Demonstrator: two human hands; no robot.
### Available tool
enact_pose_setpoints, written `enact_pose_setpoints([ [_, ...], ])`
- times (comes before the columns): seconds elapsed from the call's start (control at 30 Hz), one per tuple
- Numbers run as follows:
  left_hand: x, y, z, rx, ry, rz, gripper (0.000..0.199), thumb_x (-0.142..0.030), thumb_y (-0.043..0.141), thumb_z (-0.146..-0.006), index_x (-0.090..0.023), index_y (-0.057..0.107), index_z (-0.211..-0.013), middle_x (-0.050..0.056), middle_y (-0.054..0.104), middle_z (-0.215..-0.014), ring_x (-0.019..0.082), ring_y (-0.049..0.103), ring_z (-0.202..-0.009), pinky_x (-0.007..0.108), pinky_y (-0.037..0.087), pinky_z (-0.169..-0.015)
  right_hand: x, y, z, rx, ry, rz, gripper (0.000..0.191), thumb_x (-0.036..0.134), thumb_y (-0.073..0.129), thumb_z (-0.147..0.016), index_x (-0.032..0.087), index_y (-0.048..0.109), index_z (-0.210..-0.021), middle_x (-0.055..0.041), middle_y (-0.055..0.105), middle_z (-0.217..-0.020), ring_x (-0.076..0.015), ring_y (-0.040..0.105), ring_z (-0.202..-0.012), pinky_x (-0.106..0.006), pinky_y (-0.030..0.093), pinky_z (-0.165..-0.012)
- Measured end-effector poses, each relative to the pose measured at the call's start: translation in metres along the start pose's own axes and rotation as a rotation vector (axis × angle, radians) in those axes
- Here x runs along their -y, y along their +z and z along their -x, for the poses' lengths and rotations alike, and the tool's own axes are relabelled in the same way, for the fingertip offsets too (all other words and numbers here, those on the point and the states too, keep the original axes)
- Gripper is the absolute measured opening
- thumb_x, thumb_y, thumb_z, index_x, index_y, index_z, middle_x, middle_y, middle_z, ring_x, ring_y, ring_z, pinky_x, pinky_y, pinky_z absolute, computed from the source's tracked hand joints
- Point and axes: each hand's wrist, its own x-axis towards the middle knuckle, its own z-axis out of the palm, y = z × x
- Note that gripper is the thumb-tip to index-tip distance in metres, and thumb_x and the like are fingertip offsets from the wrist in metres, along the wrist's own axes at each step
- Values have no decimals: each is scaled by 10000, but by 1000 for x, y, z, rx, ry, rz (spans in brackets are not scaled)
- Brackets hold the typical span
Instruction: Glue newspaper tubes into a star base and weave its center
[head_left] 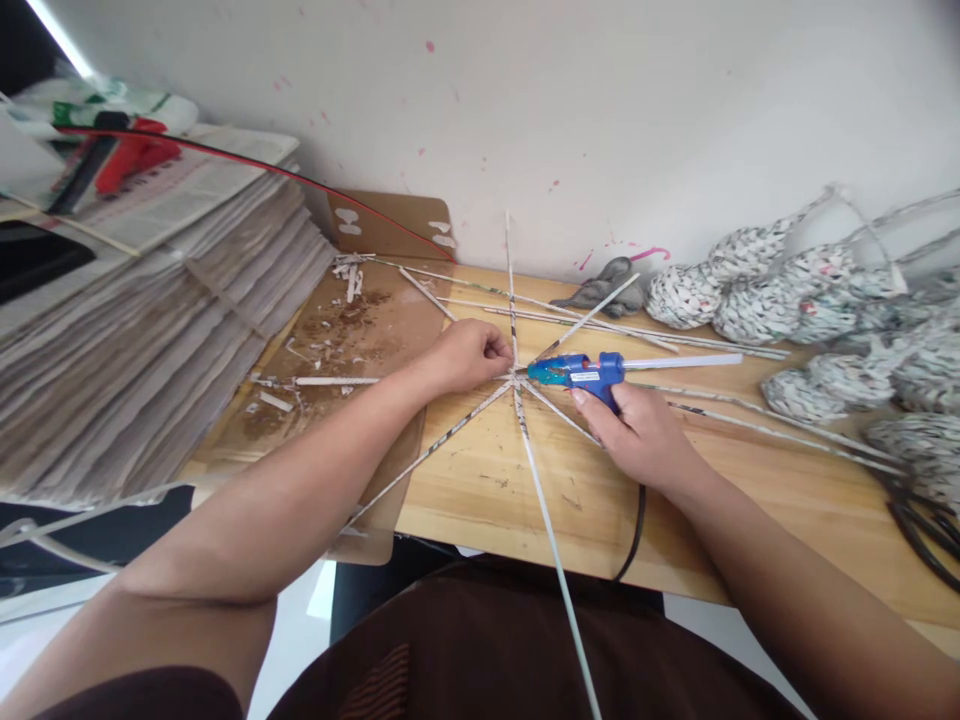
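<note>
Several thin rolled newspaper sticks [540, 480] cross at one centre and spread out like a star over the wooden table. My left hand [472, 355] is closed at the left of this crossing, its fingertips pinched on a paper stick [337, 381] there; the exact grip is partly hidden. In my right hand [641, 430] is a blue hot glue gun [592, 375], with a long white glue stick [682, 361] standing out of its back. The gun's nozzle points left and meets the crossing or is very close to it. Its black cord [640, 530] hangs over the front table edge.
A tall newspaper stack [232, 270] stands at left, with a red-handled tool [135, 158] on top. Paper scraps lie on a brown board [322, 330]. At right are woven paper pieces [757, 300]; loose paper sticks [720, 345] and a grey cord bundle [611, 288] lie behind.
</note>
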Motion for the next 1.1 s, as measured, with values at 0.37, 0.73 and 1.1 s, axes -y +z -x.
enact_pose_setpoints([
  [0.37,-3,-1,2,24,-8,16,102,-202,630,-684,-138,697,-728,14,693,-691,108,591,-620,197,422,-573,4,-9,6,-58,-53,37,371,439,496,-894,196,465,-616,20,470,-498,-115,432,-463,-253,296,-506],
  [0.73,-1,0,2,36,18,-34,109,-199,606,-679,-147,696,-712,4,683,-673,115,591,-620,204,414,-568,1,0,3,14,152,-239,433,534,482,-890,182,567,-652,14,547,-508,-121,490,-482,-249,365,-522],
  [1.1,-5,-1,2,41,0,-75,115,-185,594,-660,-151,699,-690,-1,676,-654,111,582,-601,199,394,-541,3,-1,-1,57,236,-400,431,555,493,-878,177,578,-690,30,527,-486,-110,478,-445,-236,364,-478],
])
